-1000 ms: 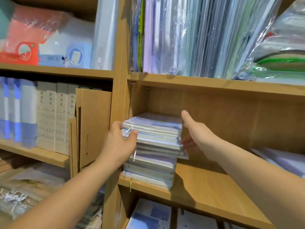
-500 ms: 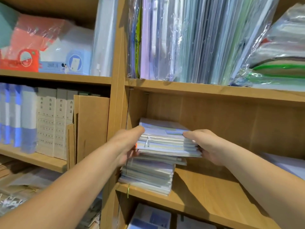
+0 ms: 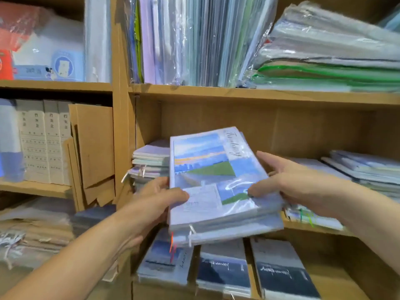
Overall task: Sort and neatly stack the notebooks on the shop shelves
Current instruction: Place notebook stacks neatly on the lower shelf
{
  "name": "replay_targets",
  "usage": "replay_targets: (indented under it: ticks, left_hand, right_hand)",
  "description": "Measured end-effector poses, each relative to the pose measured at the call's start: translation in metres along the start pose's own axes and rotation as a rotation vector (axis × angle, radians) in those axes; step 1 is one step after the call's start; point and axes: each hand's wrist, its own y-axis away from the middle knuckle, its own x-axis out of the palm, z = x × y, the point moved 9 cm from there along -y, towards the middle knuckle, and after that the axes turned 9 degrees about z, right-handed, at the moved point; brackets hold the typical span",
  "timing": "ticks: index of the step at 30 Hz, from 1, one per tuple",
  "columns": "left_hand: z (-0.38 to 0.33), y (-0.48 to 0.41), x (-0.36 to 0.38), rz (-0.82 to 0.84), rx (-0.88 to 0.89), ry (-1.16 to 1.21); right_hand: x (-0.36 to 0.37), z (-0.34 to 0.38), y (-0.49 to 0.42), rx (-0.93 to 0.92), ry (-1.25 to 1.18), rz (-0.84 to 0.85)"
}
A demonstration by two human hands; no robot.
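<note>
A bundle of plastic-wrapped notebooks [image 3: 207,182] with blue sky-and-field covers hangs in front of the middle shelf, tilted toward me. My left hand [image 3: 155,204] grips its left edge, thumb on the cover. My right hand [image 3: 287,185] grips the right edge, thumb on top. Behind the bundle, a shorter pile of notebooks [image 3: 149,161] remains at the left end of the wooden shelf [image 3: 313,229]. Another notebook pile [image 3: 368,169] lies at the shelf's right end.
Upright plastic-sleeved folders [image 3: 184,40] and flat wrapped pouches [image 3: 324,61] fill the shelf above. Dark-covered notebooks [image 3: 223,271] lie in rows on the shelf below. Cardboard pieces [image 3: 93,152] and pale box files [image 3: 43,139] stand in the left bay.
Both hands closed on the upper part of the left pile, lifted it off and drew it out toward me. The pile left on the shelf is lower.
</note>
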Motion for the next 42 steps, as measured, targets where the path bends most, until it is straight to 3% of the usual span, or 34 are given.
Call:
replay_targets:
  ticks: [6,11,17,29,42]
  left_hand:
    - [0.051,0.033,0.114,0.229,-0.045,-0.158]
    - [0.130,0.038,0.184,0.399,-0.117,-0.269]
    - [0.220,0.027,0.266,0.649,-0.311,-0.243]
    - [0.339,-0.109,0.386,0.638,-0.392,-0.220]
    - [0.417,-0.153,0.416,0.536,-0.446,-0.144]
  right_hand:
    - [-0.009,-0.071,0.102,0.110,0.222,-0.229]
    - [-0.004,-0.173,0.160,0.356,0.147,-0.256]
    - [-0.006,-0.290,0.204,0.506,0.002,-0.347]
    - [-0.095,-0.482,0.166,0.643,-0.146,-0.522]
    - [-0.125,-0.581,0.125,0.737,0.001,-0.522]
